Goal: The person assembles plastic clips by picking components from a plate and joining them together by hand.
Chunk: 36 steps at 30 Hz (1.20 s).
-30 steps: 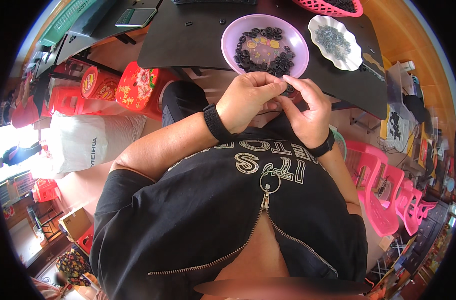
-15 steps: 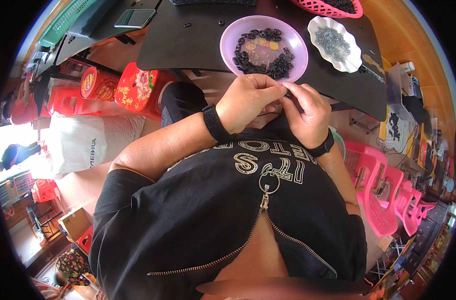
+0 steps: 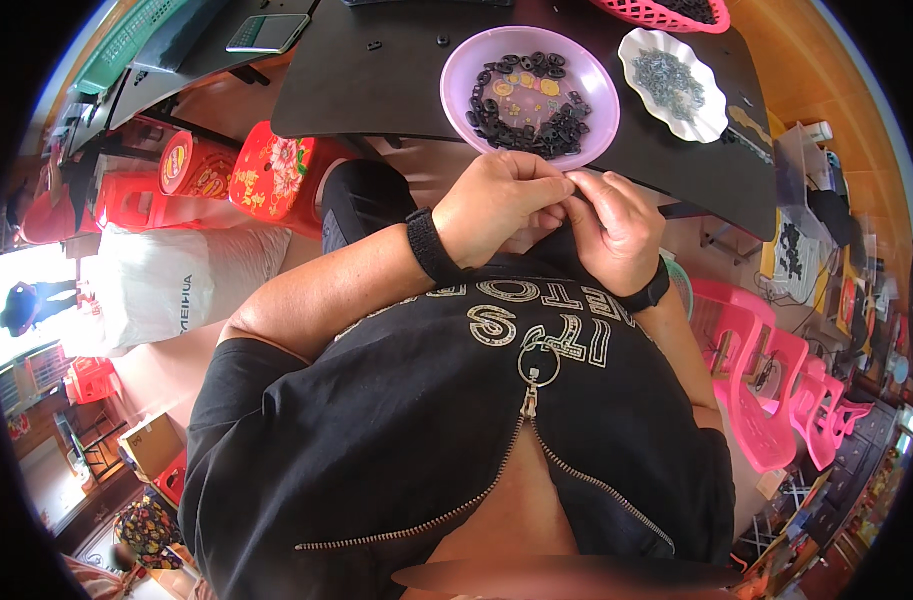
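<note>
Fingertips meet in front of my chest, just below the near rim of a pale purple bowl [image 3: 456,125]. My left hand [image 3: 498,205] is closed in a pinch, its thumb and forefinger reaching to the other hand's fingertips. My right hand [image 3: 619,228] is also closed, thumb against bent fingers. A small black part showed between the right fingertips half a second ago; the fingers now cover it. Small black oval parts [image 3: 564,130] lie in a ring inside the bowl. Beside it, a white scalloped dish [image 3: 713,122] holds small clear or silvery pieces [image 3: 668,82].
The bowl and dish stand on a black table [image 3: 376,90]. Two loose black bits [image 3: 442,40] lie left of the bowl. A pink basket [image 3: 716,15] is at the far right, a phone [image 3: 266,34] at the far left. Red stools [image 3: 276,175] and a white sack [image 3: 156,290] stand left, pink chairs [image 3: 751,400] right.
The fingers have shifted slightly, and the dark bit seen between the right fingertips is now hidden. The hands stay together in nearly the same place.
</note>
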Tool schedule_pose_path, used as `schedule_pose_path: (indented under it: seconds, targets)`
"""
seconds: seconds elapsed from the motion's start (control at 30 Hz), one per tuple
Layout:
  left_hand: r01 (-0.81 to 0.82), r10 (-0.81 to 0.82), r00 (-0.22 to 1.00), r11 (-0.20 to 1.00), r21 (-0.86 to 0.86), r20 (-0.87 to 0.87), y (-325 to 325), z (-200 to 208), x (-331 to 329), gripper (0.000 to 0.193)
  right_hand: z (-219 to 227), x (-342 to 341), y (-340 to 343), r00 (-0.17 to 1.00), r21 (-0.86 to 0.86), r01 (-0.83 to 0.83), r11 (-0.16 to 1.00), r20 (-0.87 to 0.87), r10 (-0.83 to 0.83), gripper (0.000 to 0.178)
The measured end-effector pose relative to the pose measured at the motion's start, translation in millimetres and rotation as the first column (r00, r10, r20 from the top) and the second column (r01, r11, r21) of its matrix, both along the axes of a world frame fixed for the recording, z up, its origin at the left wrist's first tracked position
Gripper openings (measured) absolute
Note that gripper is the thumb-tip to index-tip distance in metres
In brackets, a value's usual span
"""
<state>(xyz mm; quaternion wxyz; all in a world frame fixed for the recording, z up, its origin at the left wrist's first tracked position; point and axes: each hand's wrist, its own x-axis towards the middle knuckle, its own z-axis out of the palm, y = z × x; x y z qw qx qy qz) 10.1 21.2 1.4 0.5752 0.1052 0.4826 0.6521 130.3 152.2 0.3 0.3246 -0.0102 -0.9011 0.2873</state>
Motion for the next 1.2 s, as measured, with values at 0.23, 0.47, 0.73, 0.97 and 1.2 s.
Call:
schedule_pose_path:
  seconds: [0.23,0.47,0.73,0.97,1.2]
  targets:
    - [-0.061,0.06,0.998,0.997,0.054,0.022,1.7,-2.1,1.6,0.015,2.4,-2.9,-1.0,1.0,-0.106,0.009,0.994,-0.017,-0.011,0.032]
    - [-0.09,0.09,0.996,0.996,-0.002,0.027,0.8,0.4,-0.9,0.013,4.8,-1.1,0.5,0.999,-0.181,0.014,0.983,0.037,-0.007,0.036]
    - [-0.218,0.218,0.976,0.975,0.049,0.017,-5.3,3.0,-9.7,0.019,23.5,-1.7,30.4,0.88,-0.218,-0.08,0.973,0.443,0.172,0.026]
    - [-0.138,0.137,0.99,0.989,0.054,0.021,-10.0,3.0,-9.3,0.019,54.6,-72.1,113.5,0.948,-0.369,0.122,0.922,-0.231,-0.218,0.032]
    - [-0.147,0.147,0.989,0.989,0.008,0.019,-12.7,-2.7,-14.5,0.018,-13.7,-60.8,70.1,0.969,0.158,0.044,0.986,0.234,-0.081,0.026]
